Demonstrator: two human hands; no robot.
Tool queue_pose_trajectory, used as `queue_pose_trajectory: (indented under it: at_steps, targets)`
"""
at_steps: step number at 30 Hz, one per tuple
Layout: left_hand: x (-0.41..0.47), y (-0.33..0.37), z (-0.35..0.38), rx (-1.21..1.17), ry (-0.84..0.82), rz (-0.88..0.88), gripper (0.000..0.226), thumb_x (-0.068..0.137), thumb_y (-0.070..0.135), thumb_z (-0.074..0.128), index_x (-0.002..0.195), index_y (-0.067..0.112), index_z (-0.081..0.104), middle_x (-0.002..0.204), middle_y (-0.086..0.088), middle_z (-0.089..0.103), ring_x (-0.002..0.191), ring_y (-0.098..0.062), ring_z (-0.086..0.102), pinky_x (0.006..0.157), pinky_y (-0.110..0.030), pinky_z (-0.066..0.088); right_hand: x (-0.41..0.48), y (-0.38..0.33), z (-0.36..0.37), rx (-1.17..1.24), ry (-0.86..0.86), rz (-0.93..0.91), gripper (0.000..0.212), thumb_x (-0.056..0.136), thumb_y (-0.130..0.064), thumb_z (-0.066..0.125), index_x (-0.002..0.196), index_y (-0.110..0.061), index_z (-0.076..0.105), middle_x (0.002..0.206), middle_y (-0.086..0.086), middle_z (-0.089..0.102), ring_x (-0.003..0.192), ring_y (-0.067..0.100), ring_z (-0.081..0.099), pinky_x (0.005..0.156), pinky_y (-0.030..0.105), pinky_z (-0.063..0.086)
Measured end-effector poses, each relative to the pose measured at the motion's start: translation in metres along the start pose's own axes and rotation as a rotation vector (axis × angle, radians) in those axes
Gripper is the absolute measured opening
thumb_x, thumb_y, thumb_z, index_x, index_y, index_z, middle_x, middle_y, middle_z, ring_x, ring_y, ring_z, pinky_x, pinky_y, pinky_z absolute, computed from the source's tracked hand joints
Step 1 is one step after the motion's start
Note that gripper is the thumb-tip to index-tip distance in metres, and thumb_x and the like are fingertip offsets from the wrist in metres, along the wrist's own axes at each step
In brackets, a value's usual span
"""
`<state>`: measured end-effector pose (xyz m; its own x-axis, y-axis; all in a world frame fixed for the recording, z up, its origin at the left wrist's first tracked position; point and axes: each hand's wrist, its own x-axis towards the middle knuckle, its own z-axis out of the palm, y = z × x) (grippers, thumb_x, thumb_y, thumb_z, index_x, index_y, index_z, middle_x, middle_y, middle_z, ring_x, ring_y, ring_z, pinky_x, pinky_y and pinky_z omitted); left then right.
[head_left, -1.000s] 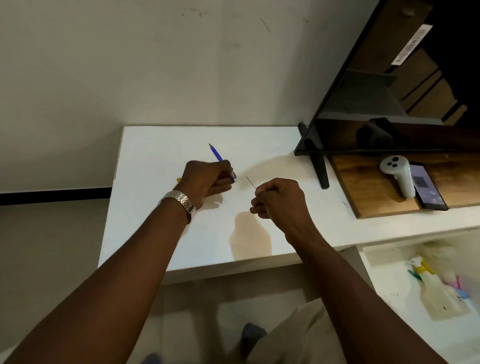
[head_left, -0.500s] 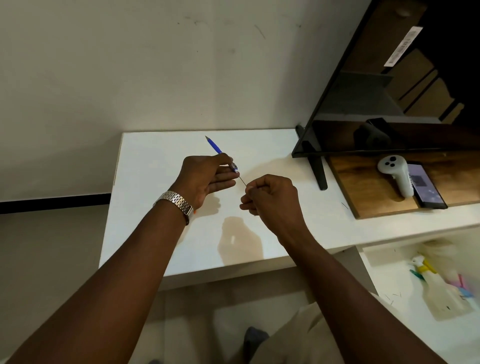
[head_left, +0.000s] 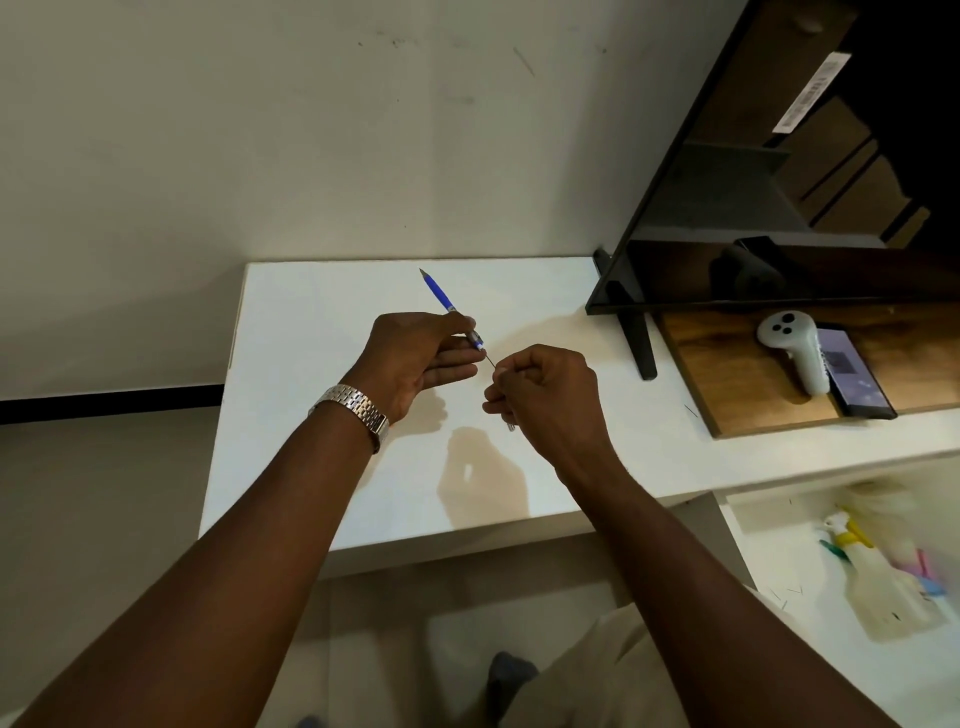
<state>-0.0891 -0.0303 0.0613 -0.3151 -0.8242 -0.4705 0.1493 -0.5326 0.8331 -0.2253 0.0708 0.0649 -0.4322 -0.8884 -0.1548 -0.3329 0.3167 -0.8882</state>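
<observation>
My left hand (head_left: 415, 358), with a metal watch on its wrist, holds a blue mechanical pencil (head_left: 441, 299) above the white table (head_left: 311, 332). The pencil's pointed tip aims away to the upper left; its rear end sits by my fingertips. My right hand (head_left: 545, 400) is curled just to the right and pinches a thin dark lead (head_left: 490, 359) whose far end meets the pencil's rear end. A small metal piece (head_left: 510, 427) pokes out under the right hand.
A dark monitor (head_left: 779, 208) on a black stand (head_left: 636, 338) rises at the right. Under it a wooden board (head_left: 727, 384) carries a white controller (head_left: 795, 353) and a phone (head_left: 857, 374). A spray bottle (head_left: 883, 587) lies on the lower surface at right.
Both hands have come closer together. The lead in my right hand, apart from the pencil a second ago, now touches the pencil's rear end.
</observation>
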Motion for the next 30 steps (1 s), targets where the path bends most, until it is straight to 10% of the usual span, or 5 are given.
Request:
queue_pose_trajectory:
  at_steps: [19, 24, 30]
  targets:
    - [-0.004, -0.009, -0.01, 0.033, -0.031, -0.142, 0.019, 0.078, 0.024, 0.086, 0.093, 0.013, 0.081, 0.095, -0.007, 0.084, 0.089, -0.017, 0.081, 0.065, -0.034, 0.065, 0.017, -0.005, -0.013, 0.111, 0.008, -0.04, 0.027, 0.097, -0.041, 0.071, 0.102, -0.014, 0.07, 0.071, 0.009, 0.079, 0.061, 0.019, 0.08, 0.063, 0.035, 0.066]
    - [-0.003, -0.004, -0.019, -0.001, -0.028, -0.14, 0.014, 0.08, 0.023, 0.085, 0.09, 0.014, 0.08, 0.094, -0.006, 0.084, 0.088, -0.017, 0.081, 0.065, -0.033, 0.065, 0.025, 0.014, -0.022, -0.278, -0.072, 0.026, 0.008, 0.09, -0.006, 0.073, 0.088, -0.002, 0.079, 0.076, 0.012, 0.077, 0.07, 0.029, 0.078, 0.072, 0.047, 0.066]
    - [-0.005, -0.001, -0.021, -0.018, -0.029, -0.124, 0.016, 0.081, 0.023, 0.084, 0.094, 0.014, 0.08, 0.095, -0.007, 0.083, 0.089, -0.018, 0.081, 0.064, -0.031, 0.065, 0.025, 0.028, -0.008, -0.534, -0.155, 0.119, 0.024, 0.08, -0.013, 0.085, 0.093, 0.005, 0.075, 0.092, 0.021, 0.077, 0.083, 0.036, 0.073, 0.08, 0.041, 0.062]
